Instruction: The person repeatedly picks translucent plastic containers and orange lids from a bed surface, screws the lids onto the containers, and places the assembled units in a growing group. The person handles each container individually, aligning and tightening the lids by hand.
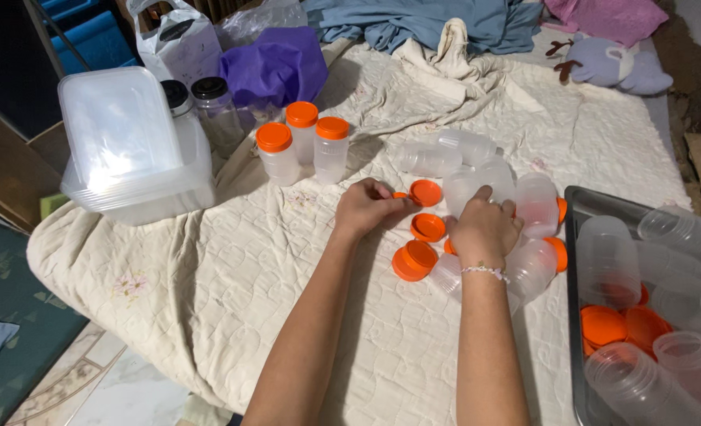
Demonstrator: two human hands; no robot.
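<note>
- The bed (232, 292), under a cream quilted cover, serves as the work surface, so everything lies spread within arm's reach rather than stacked high.
- A stack of clear lidded tubs (134, 150) sits at the far left edge, well apart from the hands, seemingly parked out of the way.
- A metal tray (575, 315) at the right edge holds a jumble of clear jars lying on their sides with loose orange lids among them; its raised rim keeps the round pieces from rolling off.
- Three capped jars (303, 146) stand upright together near the tubs, set apart from the uncapped ones, which reads as a finished group.
- A loose pile of uncapped clear jars (477, 170) lies just beyond the hands.
- The right hand (484, 229) rests on that pile, fingers curled down over a jar; how firmly it grips I cannot tell.
- The left hand (366, 207) pinches a small orange lid (400, 195) between nearly closed fingers.
- Three more orange lids (423, 229) lie on the quilt between the hands.
</note>
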